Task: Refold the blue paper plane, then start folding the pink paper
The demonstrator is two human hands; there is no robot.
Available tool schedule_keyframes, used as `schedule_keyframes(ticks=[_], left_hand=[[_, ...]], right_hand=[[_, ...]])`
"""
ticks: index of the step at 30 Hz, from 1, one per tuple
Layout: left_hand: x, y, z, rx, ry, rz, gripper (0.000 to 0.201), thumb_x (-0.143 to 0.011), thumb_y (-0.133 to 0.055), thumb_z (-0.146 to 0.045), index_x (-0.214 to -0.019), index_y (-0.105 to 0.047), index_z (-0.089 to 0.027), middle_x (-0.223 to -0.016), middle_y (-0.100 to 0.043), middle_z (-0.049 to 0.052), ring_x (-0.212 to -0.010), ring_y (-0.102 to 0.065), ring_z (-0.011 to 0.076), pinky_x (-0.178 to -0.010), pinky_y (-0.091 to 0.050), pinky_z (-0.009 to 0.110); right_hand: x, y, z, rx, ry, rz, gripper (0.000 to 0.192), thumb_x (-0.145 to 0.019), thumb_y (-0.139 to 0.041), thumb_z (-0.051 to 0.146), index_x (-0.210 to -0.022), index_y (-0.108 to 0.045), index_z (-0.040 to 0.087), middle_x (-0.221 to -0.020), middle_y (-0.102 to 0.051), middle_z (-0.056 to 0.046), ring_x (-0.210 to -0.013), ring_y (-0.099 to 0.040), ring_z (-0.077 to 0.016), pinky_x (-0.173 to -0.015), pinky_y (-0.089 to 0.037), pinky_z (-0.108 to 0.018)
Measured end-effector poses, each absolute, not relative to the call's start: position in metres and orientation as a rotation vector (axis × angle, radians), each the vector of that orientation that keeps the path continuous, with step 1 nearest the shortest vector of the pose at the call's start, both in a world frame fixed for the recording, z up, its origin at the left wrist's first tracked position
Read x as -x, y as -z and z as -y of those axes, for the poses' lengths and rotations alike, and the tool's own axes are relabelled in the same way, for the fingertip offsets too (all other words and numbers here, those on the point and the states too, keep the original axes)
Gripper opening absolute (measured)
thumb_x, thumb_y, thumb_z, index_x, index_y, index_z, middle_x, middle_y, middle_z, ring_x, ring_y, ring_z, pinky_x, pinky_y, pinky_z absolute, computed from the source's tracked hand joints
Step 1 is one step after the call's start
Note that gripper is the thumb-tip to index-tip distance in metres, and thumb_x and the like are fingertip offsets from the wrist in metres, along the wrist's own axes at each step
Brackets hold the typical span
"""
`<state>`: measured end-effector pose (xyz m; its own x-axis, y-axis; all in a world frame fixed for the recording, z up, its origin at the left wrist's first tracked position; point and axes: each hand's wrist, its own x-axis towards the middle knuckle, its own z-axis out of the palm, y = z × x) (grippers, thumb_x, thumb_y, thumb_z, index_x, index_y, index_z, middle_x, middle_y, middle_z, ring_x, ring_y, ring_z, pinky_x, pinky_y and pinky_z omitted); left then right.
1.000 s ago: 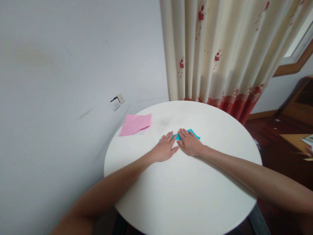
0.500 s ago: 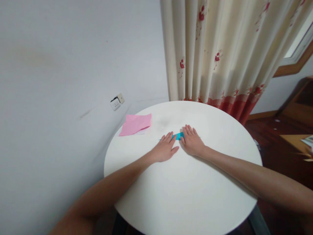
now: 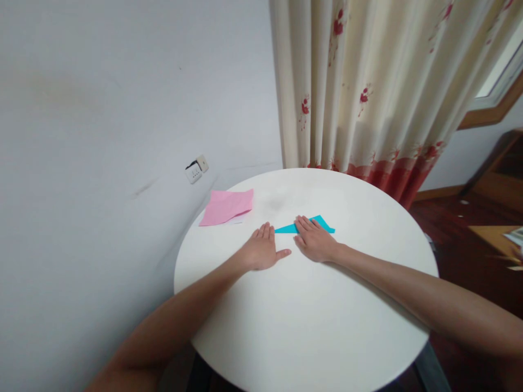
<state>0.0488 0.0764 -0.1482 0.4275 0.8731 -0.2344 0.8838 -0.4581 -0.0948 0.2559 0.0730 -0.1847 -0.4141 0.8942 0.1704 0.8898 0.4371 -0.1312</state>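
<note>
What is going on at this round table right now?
A person is working a folded blue paper flat on the white round table. The right hand lies palm-down on the paper, pressing it. The left hand rests flat on the bare tabletop just beside the paper's pointed end, not on it. A pink sheet lies untouched near the table's far left edge, close to the wall.

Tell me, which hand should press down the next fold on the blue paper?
Probably the right hand: it already lies flat on the blue paper. The left hand rests on the table beside it, just off the paper.
</note>
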Motion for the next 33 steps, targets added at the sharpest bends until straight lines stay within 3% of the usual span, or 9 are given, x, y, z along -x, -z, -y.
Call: schedule_keyframes(ticks=[3,6,9,13,21,33], left_hand=[[-0.043,0.15,-0.08,-2.573,0.394,-1.759,0.108,-0.091,-0.028,-0.077,-0.15,-0.023,0.013,-0.156,-0.017,0.034,-0.15,-0.015,0.0413,-0.122,-0.017,0.05],[-0.043,0.153,-0.09,-2.653,0.136,-1.923,0.101,-0.095,-0.029,-0.071,-0.148,-0.025,0.015,-0.154,-0.02,0.037,-0.149,-0.018,0.0431,-0.122,-0.018,0.052],[-0.045,0.155,-0.102,-2.801,-0.199,-1.757,0.08,-0.102,-0.022,-0.056,-0.152,-0.024,0.007,-0.159,-0.017,0.029,-0.152,-0.014,0.0355,-0.123,-0.017,0.049],[-0.051,0.162,-0.109,-2.817,-0.254,-1.231,0.062,-0.105,-0.021,-0.048,-0.155,-0.027,-0.012,-0.163,-0.022,0.013,-0.153,-0.016,0.0217,-0.124,-0.017,0.041],[-0.055,0.17,-0.106,-2.694,-0.104,-1.107,0.07,-0.103,-0.022,-0.059,-0.158,-0.019,-0.016,-0.165,-0.011,0.011,-0.154,-0.007,0.0223,-0.125,-0.01,0.045],[-0.053,0.169,-0.108,-2.709,-0.075,-1.089,0.071,-0.102,-0.02,-0.06,-0.158,-0.018,-0.016,-0.165,-0.01,0.011,-0.154,-0.006,0.0218,-0.125,-0.009,0.044]], right_hand=[[-0.256,0.185,-0.074,1.567,-0.04,2.47,0.065,-0.103,-0.021,0.04,-0.154,-0.029,0.0,-0.161,-0.023,-0.02,-0.151,-0.019,-0.0311,-0.122,-0.02,-0.05],[-0.255,0.185,-0.073,1.581,-0.048,2.466,0.065,-0.103,-0.022,0.04,-0.154,-0.029,-0.001,-0.161,-0.023,-0.02,-0.151,-0.019,-0.0309,-0.121,-0.021,-0.05],[-0.255,0.184,-0.072,1.58,-0.039,2.468,0.065,-0.103,-0.022,0.04,-0.153,-0.031,0.0,-0.161,-0.024,-0.02,-0.151,-0.02,-0.0309,-0.121,-0.021,-0.05],[-0.255,0.183,-0.072,1.578,-0.032,2.473,0.065,-0.103,-0.022,0.041,-0.154,-0.03,0.0,-0.161,-0.025,-0.02,-0.15,-0.022,-0.0302,-0.121,-0.022,-0.049],[-0.255,0.182,-0.072,1.574,-0.045,2.478,0.065,-0.102,-0.023,0.038,-0.153,-0.031,-0.001,-0.161,-0.025,-0.02,-0.151,-0.02,-0.0293,-0.122,-0.02,-0.048],[-0.256,0.187,-0.075,1.567,-0.033,2.462,0.065,-0.102,-0.024,0.039,-0.153,-0.032,-0.001,-0.16,-0.026,-0.02,-0.151,-0.021,-0.0292,-0.122,-0.02,-0.047]])
